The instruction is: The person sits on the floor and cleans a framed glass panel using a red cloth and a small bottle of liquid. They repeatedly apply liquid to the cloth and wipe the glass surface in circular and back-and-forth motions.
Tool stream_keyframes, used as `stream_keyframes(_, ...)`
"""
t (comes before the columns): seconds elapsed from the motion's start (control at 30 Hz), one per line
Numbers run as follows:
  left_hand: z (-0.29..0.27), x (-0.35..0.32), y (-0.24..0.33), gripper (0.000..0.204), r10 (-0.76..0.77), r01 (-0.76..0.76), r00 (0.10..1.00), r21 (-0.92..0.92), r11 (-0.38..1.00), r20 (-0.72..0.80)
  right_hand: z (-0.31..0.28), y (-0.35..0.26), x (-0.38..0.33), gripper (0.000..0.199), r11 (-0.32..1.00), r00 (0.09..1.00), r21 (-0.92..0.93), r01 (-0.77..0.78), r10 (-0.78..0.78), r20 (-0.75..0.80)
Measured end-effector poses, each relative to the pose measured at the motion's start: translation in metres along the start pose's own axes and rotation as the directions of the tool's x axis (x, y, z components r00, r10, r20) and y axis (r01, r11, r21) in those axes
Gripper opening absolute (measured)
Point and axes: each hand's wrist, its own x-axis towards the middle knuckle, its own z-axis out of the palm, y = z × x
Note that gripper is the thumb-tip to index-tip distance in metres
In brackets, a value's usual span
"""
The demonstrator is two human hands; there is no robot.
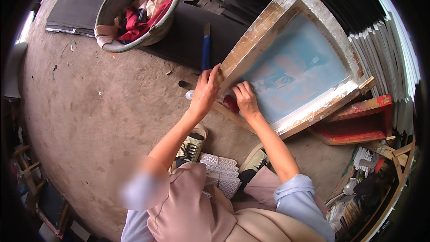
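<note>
A wooden-framed printing screen (244, 47) with blue mesh leans tilted in front of me, its wood stained and spattered with white. My left hand (206, 92) grips the left side of its frame, fingers wrapped over the edge. At the near left inner corner, my right hand (245, 101) is closed, its fingertips bunched against the screen. A crumpled dark red cloth (230, 104) shows from under that hand, most of it hidden. Just beyond my left hand, a blue tool with a wooden end (206, 51) lies on a black sheet (186, 24).
A bucket (154, 36) with red and pale cloths stands at the upper left. A red-stained frame (354, 121) lies right of the screen. Stacked black sheets (268, 0) line the back. White patterned pieces (219, 170) lie between my shoes; a small white bottle (190, 94) is beside my left hand.
</note>
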Motion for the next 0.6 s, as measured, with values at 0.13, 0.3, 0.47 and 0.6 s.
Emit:
stream_keyframes(0.13, 0.001, -0.001, -0.002, 0.078, 0.022, -0.022, 1.000, 0.016, 1.000, -0.009, -0.016, 0.012, -0.046, 0.023, 0.998, 0.996, 0.053, -0.021, 0.017, 0.085)
stream_keyframes(0.3, 0.000, -0.005, -0.001, 0.077, 0.020, -0.019, 0.999, 0.027, 0.999, -0.037, -0.039, -0.010, -0.067, 0.021, 0.960, 0.955, 0.103, -0.259, 0.238, 0.180)
stream_keyframes(0.47, 0.004, -0.003, 0.003, 0.078, 0.016, -0.016, 0.999, 0.013, 1.000, -0.033, -0.028, -0.026, -0.047, 0.018, 0.863, 0.901, 0.259, -0.434, 0.412, 0.139)
stream_keyframes(0.6, 0.002, -0.005, 0.000, 0.078, 0.002, -0.001, 1.000, 0.023, 1.000, -0.030, -0.005, -0.052, -0.030, 0.024, 0.869, 0.931, 0.336, -0.363, 0.354, 0.090)
